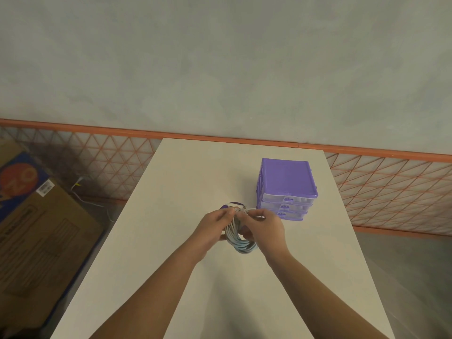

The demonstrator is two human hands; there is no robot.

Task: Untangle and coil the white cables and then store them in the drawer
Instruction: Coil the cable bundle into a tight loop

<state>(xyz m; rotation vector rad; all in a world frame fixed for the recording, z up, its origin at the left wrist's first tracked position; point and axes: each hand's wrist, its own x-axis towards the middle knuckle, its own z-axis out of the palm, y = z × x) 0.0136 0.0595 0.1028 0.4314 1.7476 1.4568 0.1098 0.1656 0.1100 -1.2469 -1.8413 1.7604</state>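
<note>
A coil of white cable [238, 239] hangs above the middle of the white table [171, 241], held between both hands. My left hand [212, 226] grips the coil's left side, fingers curled round the loops. My right hand [265, 227] pinches the cable's loose end at the top of the coil. A purple unit of three drawers [287, 189] stands just right of and behind my hands, all drawers closed. A small purple and white object [233, 206] lies on the table behind the coil, mostly hidden by my fingers.
The table's far edge meets a grey wall with an orange rail [97, 129]. Cardboard boxes [36, 228] stand on the floor at the left, next to a thin white wire [90, 201] on the floor.
</note>
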